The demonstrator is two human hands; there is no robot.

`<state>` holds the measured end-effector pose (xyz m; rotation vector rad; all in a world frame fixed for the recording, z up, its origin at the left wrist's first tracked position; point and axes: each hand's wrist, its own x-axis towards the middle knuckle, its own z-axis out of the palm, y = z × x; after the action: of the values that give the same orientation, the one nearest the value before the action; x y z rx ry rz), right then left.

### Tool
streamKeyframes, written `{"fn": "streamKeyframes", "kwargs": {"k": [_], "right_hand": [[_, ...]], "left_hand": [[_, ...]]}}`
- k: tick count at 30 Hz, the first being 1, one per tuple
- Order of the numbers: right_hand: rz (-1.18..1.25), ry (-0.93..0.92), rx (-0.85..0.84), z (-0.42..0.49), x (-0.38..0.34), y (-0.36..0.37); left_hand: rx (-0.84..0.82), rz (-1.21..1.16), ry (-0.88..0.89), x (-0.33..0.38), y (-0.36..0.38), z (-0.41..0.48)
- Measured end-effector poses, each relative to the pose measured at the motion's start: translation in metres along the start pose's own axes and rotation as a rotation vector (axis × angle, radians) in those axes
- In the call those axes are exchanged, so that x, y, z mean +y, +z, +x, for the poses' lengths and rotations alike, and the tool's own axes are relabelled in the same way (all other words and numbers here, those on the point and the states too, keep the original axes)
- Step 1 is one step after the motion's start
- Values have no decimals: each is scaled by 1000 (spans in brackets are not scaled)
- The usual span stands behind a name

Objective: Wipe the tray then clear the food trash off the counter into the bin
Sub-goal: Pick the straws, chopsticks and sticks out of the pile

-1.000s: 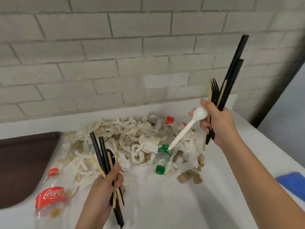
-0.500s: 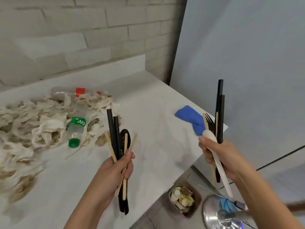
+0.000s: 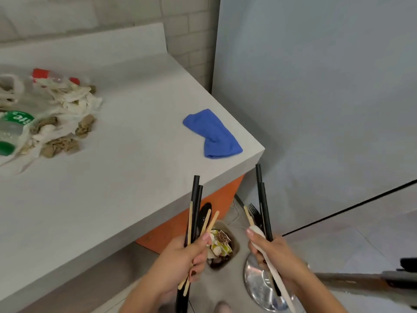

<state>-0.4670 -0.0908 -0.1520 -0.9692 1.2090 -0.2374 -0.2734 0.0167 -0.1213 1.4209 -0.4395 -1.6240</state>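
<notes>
My left hand (image 3: 180, 258) grips a bundle of used cutlery (image 3: 195, 208): black straws, wooden sticks and a black spoon. In my right hand (image 3: 274, 254) is a second bundle (image 3: 262, 206) of black straws, a black fork, a wooden stick and a white plastic spoon. Both hands hang past the front corner of the grey counter (image 3: 126, 172), over the floor. Below them stands a round bin with a shiny metal lid (image 3: 256, 283). The heap of crumpled napkins and food scraps (image 3: 63, 114) lies at the counter's far left.
A blue cloth (image 3: 213, 133) lies near the counter's right corner. A green-capped bottle (image 3: 11, 129) and a red-capped bottle (image 3: 52, 75) lie in the trash heap. A brown box with food leftovers (image 3: 220, 245) sits on the floor by an orange panel (image 3: 198, 220). A grey wall stands on the right.
My view has swung right and down from the trash heap to the counter's corner and the floor. Both hands, still holding their bundles, moved off the counter and over the bin.
</notes>
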Motion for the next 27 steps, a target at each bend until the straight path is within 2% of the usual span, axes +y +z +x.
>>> {"fn": "streamKeyframes", "kwargs": {"k": [4, 7, 12, 16, 19, 24, 27], "right_hand": [[-11, 153, -45, 54, 56, -16], [-67, 263, -6, 103, 98, -21], [-151, 369, 6, 203, 169, -32], [-280, 480, 34, 275, 225, -38], [-355, 588, -5, 316, 257, -35], [-464, 684, -71, 366, 287, -26], [-626, 642, -147, 390, 297, -23]], "left_hand": [[18, -68, -254, -64, 6, 47], [67, -87, -441, -115, -5, 99], [157, -182, -644, -198, -35, 202], [151, -243, -785, -258, -50, 273], [139, -168, -835, -293, -58, 313], [130, 138, -824, -332, -67, 355], [243, 77, -824, -347, -74, 375]]}}
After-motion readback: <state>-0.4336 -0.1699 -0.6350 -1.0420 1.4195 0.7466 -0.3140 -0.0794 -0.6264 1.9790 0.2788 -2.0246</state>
